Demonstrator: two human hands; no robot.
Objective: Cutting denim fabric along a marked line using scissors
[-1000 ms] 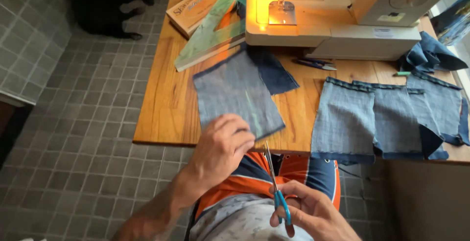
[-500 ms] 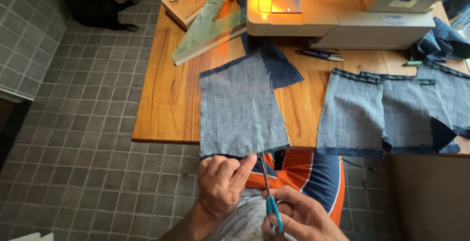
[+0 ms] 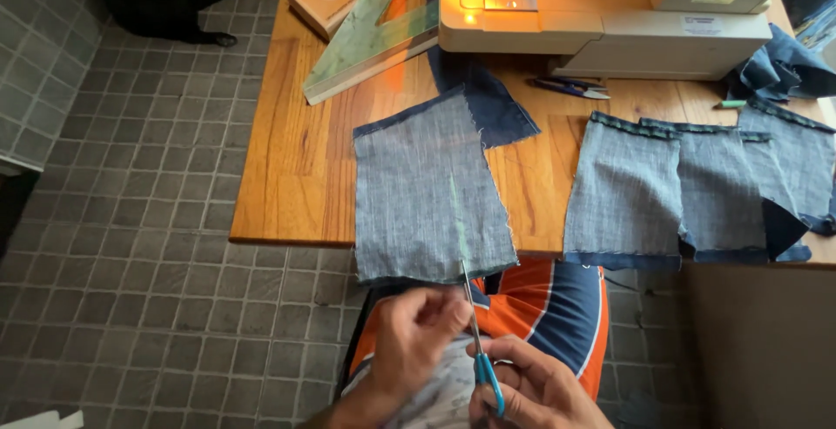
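The left hand (image 3: 416,329) pinches the near edge of a rectangular grey-blue denim piece (image 3: 427,189) that overhangs the wooden table (image 3: 292,185). Just beside it, the right hand (image 3: 531,390) holds blue-handled scissors (image 3: 477,342), blade tips meeting that same edge. Beyond the hands stands a cream sewing machine (image 3: 601,11); further denim panels (image 3: 688,189) lie to the right.

Pale blue denim piece (image 3: 427,189) (blue-handled scissors (image 3: 482,355)).
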